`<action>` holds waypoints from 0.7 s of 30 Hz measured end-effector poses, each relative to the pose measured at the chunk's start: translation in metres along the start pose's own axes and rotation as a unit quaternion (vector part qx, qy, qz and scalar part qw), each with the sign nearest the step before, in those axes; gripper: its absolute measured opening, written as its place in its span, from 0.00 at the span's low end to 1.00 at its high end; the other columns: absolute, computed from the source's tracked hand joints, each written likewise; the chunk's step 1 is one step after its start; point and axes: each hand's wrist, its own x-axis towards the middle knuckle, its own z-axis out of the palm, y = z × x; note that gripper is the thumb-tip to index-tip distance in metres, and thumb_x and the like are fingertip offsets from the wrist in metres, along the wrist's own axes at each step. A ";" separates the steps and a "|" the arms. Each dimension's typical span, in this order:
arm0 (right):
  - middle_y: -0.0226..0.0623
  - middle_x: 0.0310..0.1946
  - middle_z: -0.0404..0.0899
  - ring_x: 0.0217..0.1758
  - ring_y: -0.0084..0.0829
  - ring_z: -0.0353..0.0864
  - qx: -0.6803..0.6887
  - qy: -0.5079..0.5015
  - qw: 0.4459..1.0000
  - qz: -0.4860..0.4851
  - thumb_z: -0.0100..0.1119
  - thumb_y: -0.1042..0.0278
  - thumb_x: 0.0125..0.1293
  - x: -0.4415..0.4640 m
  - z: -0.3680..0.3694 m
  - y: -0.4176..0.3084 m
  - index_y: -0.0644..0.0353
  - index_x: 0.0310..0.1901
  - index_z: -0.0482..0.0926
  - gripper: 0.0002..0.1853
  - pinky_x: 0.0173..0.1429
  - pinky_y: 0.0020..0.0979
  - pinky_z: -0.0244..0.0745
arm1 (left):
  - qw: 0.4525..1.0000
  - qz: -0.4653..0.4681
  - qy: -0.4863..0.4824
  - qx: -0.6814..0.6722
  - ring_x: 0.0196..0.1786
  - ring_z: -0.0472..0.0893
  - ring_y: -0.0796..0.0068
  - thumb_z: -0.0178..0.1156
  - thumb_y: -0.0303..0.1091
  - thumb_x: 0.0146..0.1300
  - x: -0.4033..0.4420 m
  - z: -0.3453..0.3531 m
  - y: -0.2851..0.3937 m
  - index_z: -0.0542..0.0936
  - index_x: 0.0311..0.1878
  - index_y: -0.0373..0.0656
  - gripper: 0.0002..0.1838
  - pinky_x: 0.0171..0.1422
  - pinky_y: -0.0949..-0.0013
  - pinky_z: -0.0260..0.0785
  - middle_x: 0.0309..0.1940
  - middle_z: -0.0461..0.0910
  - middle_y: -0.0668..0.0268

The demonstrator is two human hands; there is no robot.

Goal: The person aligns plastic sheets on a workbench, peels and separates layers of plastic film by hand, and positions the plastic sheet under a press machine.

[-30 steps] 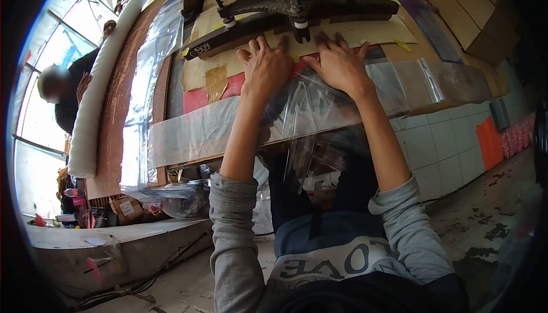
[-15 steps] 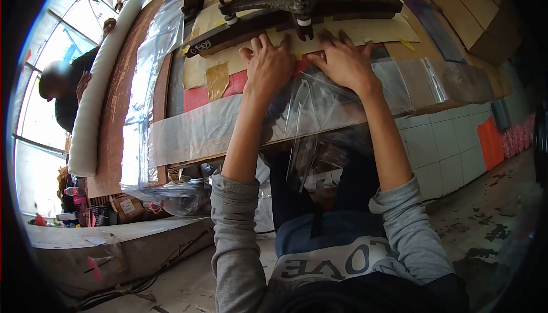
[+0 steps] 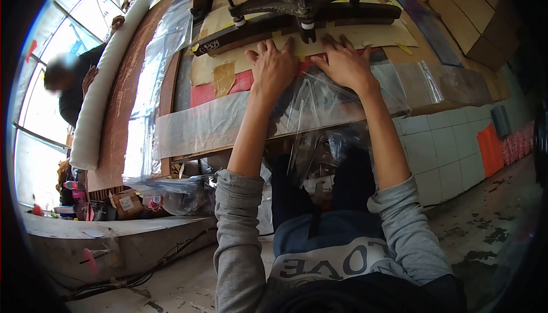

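left hand [image 3: 274, 68] and right hand [image 3: 347, 68]: fingers open, on cream sheet [image 3: 374, 34]; dark bar [image 3: 365, 14] just beyond; clear film [image 3: 200, 127] below wrists

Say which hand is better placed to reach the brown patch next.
Probably the left hand: it rests on the cream sheet, nearer the brown patch. The right hand is farther off, with the left between it and the patch.

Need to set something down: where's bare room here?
A narrow strip of brown board looks bare, between the white roll and shiny plastic. It's crowded around your left hand and right hand, near the dark metal frame.
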 end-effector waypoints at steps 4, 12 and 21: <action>0.31 0.70 0.65 0.75 0.42 0.57 0.011 0.000 1.000 0.000 0.46 0.36 0.68 0.002 0.001 0.001 0.51 0.68 0.64 0.35 0.64 0.81 0.41 | 0.999 -0.016 -0.030 -0.039 0.59 0.73 0.45 0.49 0.47 0.67 -0.003 -0.011 -0.001 0.75 0.63 0.57 0.22 0.58 0.34 0.58 0.49 0.75 0.44; 0.33 0.69 0.65 0.75 0.43 0.56 0.054 -0.008 0.999 -0.001 0.47 0.38 0.68 0.002 0.004 0.001 0.54 0.68 0.64 0.35 0.65 0.82 0.37 | 0.992 -0.059 -0.007 -0.107 0.61 0.69 0.50 0.51 0.55 0.67 -0.059 -0.030 0.027 0.77 0.59 0.59 0.22 0.60 0.37 0.60 0.55 0.70 0.53; 0.33 0.66 0.70 0.71 0.33 0.66 0.105 0.100 0.989 0.006 0.48 0.45 0.70 -0.077 -0.023 -0.016 0.55 0.60 0.75 0.26 0.73 0.65 0.43 | 0.990 -0.053 0.062 -0.118 0.60 0.70 0.54 0.53 0.52 0.67 -0.065 -0.033 0.029 0.78 0.59 0.58 0.21 0.63 0.48 0.60 0.53 0.72 0.55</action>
